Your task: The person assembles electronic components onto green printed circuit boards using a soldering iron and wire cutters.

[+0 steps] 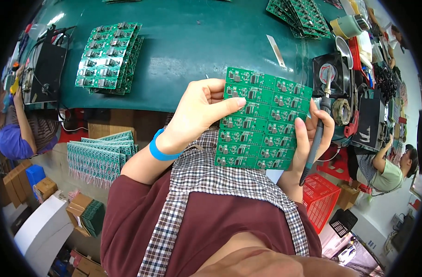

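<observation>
A green circuit board panel [264,121], made up of rows of small identical boards with chips, is held up in front of my chest. My left hand [197,108] grips its left side, thumb on the face and fingers behind. On the right edge, the thumb of my right hand [308,136] rests on the panel. That same hand also holds a soldering iron [318,134] between its fingers; the metal tip points up and away, over a black square fan [332,74]. Some of the right fingers are hidden behind the panel.
Stacked panels lie on the green table [188,60] at the back left [110,57] and back right [308,18]. A flat metal blade [275,51] and a tape roll [341,111] are nearby. Wired boards [100,154] sit below left; a red crate [319,198] stands right. Co-workers sit at both sides.
</observation>
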Available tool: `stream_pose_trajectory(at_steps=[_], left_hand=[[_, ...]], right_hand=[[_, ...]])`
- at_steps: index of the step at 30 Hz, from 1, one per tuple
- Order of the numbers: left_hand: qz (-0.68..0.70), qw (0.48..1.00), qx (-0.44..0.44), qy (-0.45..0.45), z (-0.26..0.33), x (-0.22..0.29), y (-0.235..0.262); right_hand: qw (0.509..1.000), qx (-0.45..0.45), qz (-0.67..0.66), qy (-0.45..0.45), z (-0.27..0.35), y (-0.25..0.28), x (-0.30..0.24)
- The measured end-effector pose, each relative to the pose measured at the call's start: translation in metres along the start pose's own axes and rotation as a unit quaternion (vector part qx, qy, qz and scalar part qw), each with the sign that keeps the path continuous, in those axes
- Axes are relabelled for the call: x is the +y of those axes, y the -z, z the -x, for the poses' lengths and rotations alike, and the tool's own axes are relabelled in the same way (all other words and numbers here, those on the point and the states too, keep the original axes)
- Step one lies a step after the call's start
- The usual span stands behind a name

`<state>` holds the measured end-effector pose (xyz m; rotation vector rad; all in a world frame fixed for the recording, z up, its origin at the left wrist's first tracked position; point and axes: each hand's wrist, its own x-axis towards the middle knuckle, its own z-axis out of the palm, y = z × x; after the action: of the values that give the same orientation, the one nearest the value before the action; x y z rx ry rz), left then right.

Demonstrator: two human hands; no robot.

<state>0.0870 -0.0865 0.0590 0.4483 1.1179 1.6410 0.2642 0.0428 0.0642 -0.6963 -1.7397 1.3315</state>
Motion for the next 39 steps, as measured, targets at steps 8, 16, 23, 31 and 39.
stream_pose_trajectory(at_steps=[8, 16, 23, 31, 39], left_hand=[[0.011, 1.0, -0.011, 0.01, 0.001, -0.003, -0.002], [0.028, 0.999, -0.017, 0.017, -0.001, -0.005, 0.001], [0.04, 0.999, -0.019, 0.024, -0.004, -0.012, 0.0], [0.06, 0.996, -0.047, 0.039, -0.006, -0.017, 0.001], [0.067, 0.994, -0.051, 0.066, -0.003, -0.015, 0.002]], right_hand=[[1.0, 0.01, -0.009, 0.001, 0.003, 0.002, 0.003], [0.998, -0.001, -0.058, 0.025, 0.003, -0.003, 0.0], [0.998, -0.003, -0.056, 0.036, 0.007, -0.004, -0.01], [0.997, -0.023, -0.054, 0.057, 0.009, -0.001, -0.015], [0.996, -0.01, -0.085, -0.012, 0.005, -0.004, -0.014]])
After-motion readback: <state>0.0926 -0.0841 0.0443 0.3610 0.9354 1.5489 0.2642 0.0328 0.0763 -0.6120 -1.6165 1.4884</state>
